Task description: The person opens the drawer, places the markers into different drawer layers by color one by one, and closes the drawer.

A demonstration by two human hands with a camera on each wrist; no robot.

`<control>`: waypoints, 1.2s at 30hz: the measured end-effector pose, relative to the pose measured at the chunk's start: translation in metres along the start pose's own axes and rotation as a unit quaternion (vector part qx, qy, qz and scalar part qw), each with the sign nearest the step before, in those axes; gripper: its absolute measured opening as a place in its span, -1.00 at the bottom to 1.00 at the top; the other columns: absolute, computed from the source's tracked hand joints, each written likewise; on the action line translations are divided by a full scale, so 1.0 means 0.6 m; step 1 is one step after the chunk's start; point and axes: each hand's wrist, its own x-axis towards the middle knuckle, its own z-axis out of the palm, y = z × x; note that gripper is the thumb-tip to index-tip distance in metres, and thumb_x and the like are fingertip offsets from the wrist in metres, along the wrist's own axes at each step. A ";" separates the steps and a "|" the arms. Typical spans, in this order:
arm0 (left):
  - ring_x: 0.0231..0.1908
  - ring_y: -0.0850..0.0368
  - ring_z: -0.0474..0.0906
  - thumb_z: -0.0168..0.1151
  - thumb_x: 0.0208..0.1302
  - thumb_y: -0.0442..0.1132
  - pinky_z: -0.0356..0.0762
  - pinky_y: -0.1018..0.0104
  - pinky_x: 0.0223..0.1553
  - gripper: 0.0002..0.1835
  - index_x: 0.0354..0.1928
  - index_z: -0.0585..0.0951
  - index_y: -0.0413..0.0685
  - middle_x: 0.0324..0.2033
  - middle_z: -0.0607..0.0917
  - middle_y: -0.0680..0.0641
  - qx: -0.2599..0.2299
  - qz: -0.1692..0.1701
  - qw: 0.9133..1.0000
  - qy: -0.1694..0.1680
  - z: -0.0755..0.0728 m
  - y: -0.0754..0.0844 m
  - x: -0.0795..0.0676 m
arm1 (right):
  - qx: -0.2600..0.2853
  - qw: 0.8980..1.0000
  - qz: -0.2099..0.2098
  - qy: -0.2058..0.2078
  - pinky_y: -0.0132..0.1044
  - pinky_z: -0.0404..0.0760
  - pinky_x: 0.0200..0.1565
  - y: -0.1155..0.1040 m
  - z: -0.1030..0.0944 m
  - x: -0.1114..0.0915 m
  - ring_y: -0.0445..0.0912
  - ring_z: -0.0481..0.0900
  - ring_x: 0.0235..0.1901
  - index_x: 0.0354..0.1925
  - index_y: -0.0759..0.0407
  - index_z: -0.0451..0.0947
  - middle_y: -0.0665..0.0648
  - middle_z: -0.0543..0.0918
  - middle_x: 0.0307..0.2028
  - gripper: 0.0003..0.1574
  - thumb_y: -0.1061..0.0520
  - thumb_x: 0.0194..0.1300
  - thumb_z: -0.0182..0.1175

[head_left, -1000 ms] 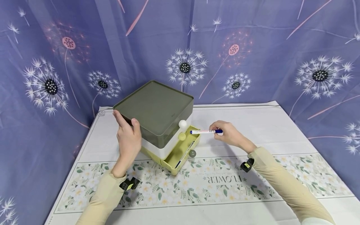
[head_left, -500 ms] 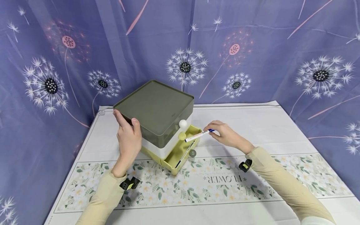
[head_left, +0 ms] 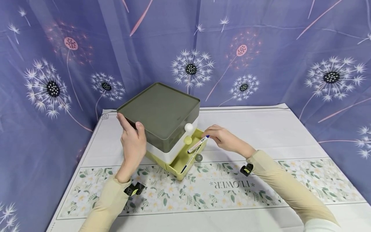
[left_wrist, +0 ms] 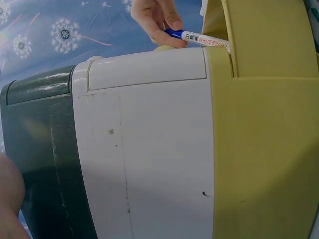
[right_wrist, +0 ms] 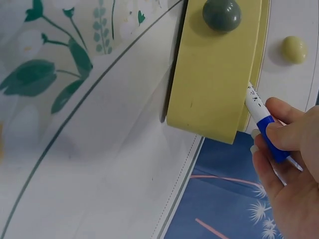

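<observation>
A whiteboard marker (head_left: 198, 144) with a blue cap is pinched by its capped end in my right hand (head_left: 223, 139). It tilts down into the pulled-out yellow-green bottom drawer (head_left: 180, 177) of a small desktop drawer unit (head_left: 162, 112). In the right wrist view, thumb and fingers close round the marker's blue cap (right_wrist: 271, 137) beside the drawer's end. A slim pen (head_left: 189, 162) lies along the drawer's front wall. My left hand (head_left: 132, 143) rests against the unit's left side, its fingers and thumb extended. Only a bit of it shows in the left wrist view.
Round knobs stick out from the drawers: a white knob (head_left: 188, 127), a yellow knob (head_left: 188, 140) and a grey knob (head_left: 198, 158). A white tablecloth (head_left: 249, 129) with a floral band covers the table. A purple dandelion curtain (head_left: 266, 38) hangs behind and at both sides.
My right hand has moved left toward the drawer, tipping the marker from level to slanting down into it. The left hand and the unit have stayed put.
</observation>
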 end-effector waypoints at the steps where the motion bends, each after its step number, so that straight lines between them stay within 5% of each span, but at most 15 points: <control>1: -0.24 -0.40 0.48 -0.32 0.37 0.05 0.38 -0.12 -0.21 -0.25 0.42 -0.25 -0.19 0.39 -0.04 -0.30 0.000 0.001 1.000 0.000 0.000 0.000 0.000 | 0.000 1.000 -0.004 -0.002 -0.18 0.45 0.07 -0.001 0.002 0.001 -0.05 0.50 -0.02 -0.06 0.12 0.57 0.09 0.63 -0.10 -0.59 0.44 0.23 -0.02; 15: -0.25 -0.40 0.49 -0.32 0.37 0.04 0.38 -0.08 -0.25 -0.26 0.42 -0.26 -0.19 0.41 -0.11 -0.26 0.003 0.001 1.000 0.000 0.002 0.001 0.002 | 0.007 0.999 -0.032 -0.029 -0.20 0.48 0.06 -0.006 0.029 0.016 -0.02 0.50 -0.04 -0.12 0.17 0.61 0.15 0.62 -0.12 -0.30 0.65 -0.11 -0.14; 27: -0.36 -0.36 0.49 -0.32 0.37 0.04 0.37 -0.04 -0.34 -0.26 0.42 -0.25 -0.20 0.40 -0.08 -0.27 0.010 0.000 1.000 0.002 0.002 0.001 0.001 | -0.001 0.998 -0.002 -0.068 -0.26 0.50 0.00 -0.015 0.041 0.014 -0.11 0.53 -0.09 -0.17 0.14 0.64 0.08 0.62 -0.14 -0.66 0.37 0.18 0.02; 31: -0.41 -0.33 0.49 -0.32 0.37 0.04 0.35 0.00 -0.38 -0.26 0.42 -0.24 -0.20 0.40 -0.10 -0.27 0.013 0.004 1.000 0.004 0.002 0.001 0.002 | -0.012 0.999 0.004 -0.043 -0.26 0.49 0.02 -0.016 0.040 0.010 -0.12 0.52 -0.10 -0.19 0.14 0.63 0.04 0.62 -0.19 -0.71 0.33 0.18 0.05; 36: -0.20 -0.42 0.48 -0.32 0.37 0.04 0.38 -0.12 -0.19 -0.26 0.42 -0.25 -0.19 0.41 -0.12 -0.25 0.008 -0.001 1.000 0.005 0.002 0.000 0.002 | -0.019 1.000 0.003 0.020 -0.24 0.48 0.01 -0.015 0.041 0.000 -0.11 0.51 -0.09 -0.20 0.16 0.62 0.04 0.62 -0.21 -0.75 0.31 0.16 0.08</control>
